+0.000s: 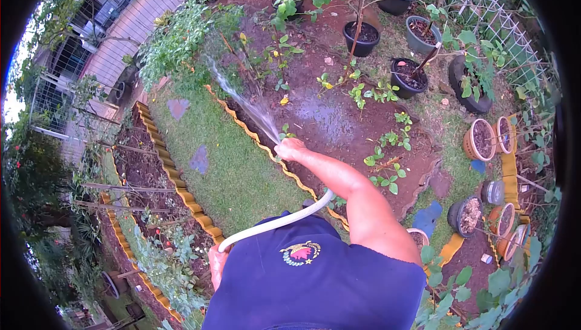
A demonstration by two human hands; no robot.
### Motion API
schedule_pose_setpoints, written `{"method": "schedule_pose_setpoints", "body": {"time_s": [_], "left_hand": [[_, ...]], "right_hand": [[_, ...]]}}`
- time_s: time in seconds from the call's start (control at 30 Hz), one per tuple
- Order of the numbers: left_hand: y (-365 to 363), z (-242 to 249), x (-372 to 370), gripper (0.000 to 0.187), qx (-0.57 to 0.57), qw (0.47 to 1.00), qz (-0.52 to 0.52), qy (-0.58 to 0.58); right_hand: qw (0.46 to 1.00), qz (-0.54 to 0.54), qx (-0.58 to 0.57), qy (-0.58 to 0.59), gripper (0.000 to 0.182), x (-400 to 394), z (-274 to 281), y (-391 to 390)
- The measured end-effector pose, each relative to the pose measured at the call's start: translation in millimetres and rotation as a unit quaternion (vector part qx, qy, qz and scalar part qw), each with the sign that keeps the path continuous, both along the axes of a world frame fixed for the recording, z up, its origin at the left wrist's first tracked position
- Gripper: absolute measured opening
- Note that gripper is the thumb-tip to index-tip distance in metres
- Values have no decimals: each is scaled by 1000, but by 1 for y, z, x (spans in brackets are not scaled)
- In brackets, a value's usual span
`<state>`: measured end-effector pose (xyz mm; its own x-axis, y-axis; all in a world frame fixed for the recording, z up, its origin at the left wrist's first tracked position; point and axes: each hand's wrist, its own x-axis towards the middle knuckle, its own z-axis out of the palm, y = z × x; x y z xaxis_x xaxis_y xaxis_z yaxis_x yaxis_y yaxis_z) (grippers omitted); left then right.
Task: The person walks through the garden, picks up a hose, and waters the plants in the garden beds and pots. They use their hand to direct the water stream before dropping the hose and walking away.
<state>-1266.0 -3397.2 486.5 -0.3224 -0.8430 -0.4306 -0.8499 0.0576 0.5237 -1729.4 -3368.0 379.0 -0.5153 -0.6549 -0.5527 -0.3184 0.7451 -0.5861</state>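
My right hand [290, 148] is stretched forward over the garden bed, its fingers wrapped round the hose end. Water [245, 101] sprays from it toward the leafy green bush [181, 42]. The pale hose [278, 222] crosses in front of the dark blue shirt [315, 275]. Low at the left side of the shirt, my left hand [218, 263] is closed round the other stretch of hose. Wet, shiny soil [327, 115] lies to the right of the spray.
Yellow scalloped edging [175, 176] borders the grass strip [224, 166]. Several black pots [361, 38], a tire [469, 85] and terracotta pots [480, 139] stand at the right. A wire fence [502, 33] runs behind them. Brick paving [130, 45] lies at the upper left.
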Motion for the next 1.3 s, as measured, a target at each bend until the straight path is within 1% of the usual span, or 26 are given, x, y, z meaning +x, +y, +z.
{"method": "schedule_pose_setpoints", "body": {"time_s": [0.03,0.17,0.2,0.27,0.37,0.47,0.53,0.63,0.7,0.73,0.77,0.83,0.87,0.9,0.93,0.97,1.07,1.13,1.2,1.3], "left_hand": [[-1,-6,5,29,6,1000,3,13],[6,0,-3,28,34,998,29,35],[7,2,-6,28,34,998,31,39],[10,8,-13,28,34,998,36,45],[22,42,-40,28,49,996,38,61],[15,25,-26,27,75,992,69,73],[12,14,-17,26,58,996,45,51],[8,12,-16,26,61,997,32,38],[11,22,-25,27,62,997,32,36],[15,27,-31,28,56,997,32,37],[18,32,-37,29,50,998,31,38],[15,26,-34,29,31,999,25,3],[12,21,-32,29,21,999,22,-12],[9,12,-27,29,15,1000,19,-14],[6,1,-20,29,9,1000,16,-16],[7,4,-25,29,3,1000,14,-17],[18,19,-37,28,-9,999,27,-33],[11,-2,-20,28,13,1000,18,-22],[9,-4,-21,27,24,999,11,-22],[10,3,-27,27,28,999,8,-31]], "right_hand": [[1000,-1,0,3,51,-2,-4,1],[999,-40,-4,8,50,-11,8,4],[1000,-1,-8,1,49,-7,18,5],[1000,11,-23,6,49,7,12,1],[1000,7,-29,-5,50,4,14,1],[1000,9,-19,-13,50,1,13,4],[1000,5,-21,-10,50,7,9,9],[1000,7,-22,-4,50,11,1,12],[999,-35,-24,-25,51,-3,1,12],[997,-73,-31,-25,50,-8,-5,11],[997,-74,-27,-24,50,-12,-3,12],[996,-78,-20,-24,50,-15,3,15],[998,-57,-16,-1,50,-12,-11,13],[999,-41,-18,-21,52,-7,3,20],[999,-39,-17,-19,52,-5,1,22],[999,-37,-15,-17,52,-5,2,22],[995,-96,-22,-28,52,-14,7,27],[996,-89,-6,-28,52,-12,8,30],[996,-80,7,-35,53,-10,7,34],[994,-102,19,-32,53,-13,-9,40]]}}
